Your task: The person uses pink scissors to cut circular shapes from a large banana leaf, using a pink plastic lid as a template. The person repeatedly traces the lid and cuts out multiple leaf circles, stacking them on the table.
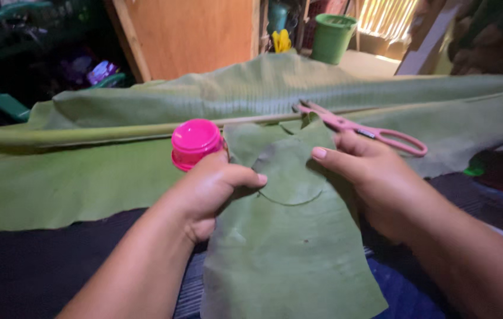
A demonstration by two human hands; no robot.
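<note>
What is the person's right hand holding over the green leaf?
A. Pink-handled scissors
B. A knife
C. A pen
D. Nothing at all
A: the right hand grips pink-handled scissors at the top edge of the cut leaf piece, while the left hand holds a pink round cup.

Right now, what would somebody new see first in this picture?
Probably the bright pink round cup, held in the left hand at the middle of the view. Next come the pink scissors in the right hand, just right of centre. Both hands rest on a cut piece of banana leaf, with bigger leaves behind.
</note>
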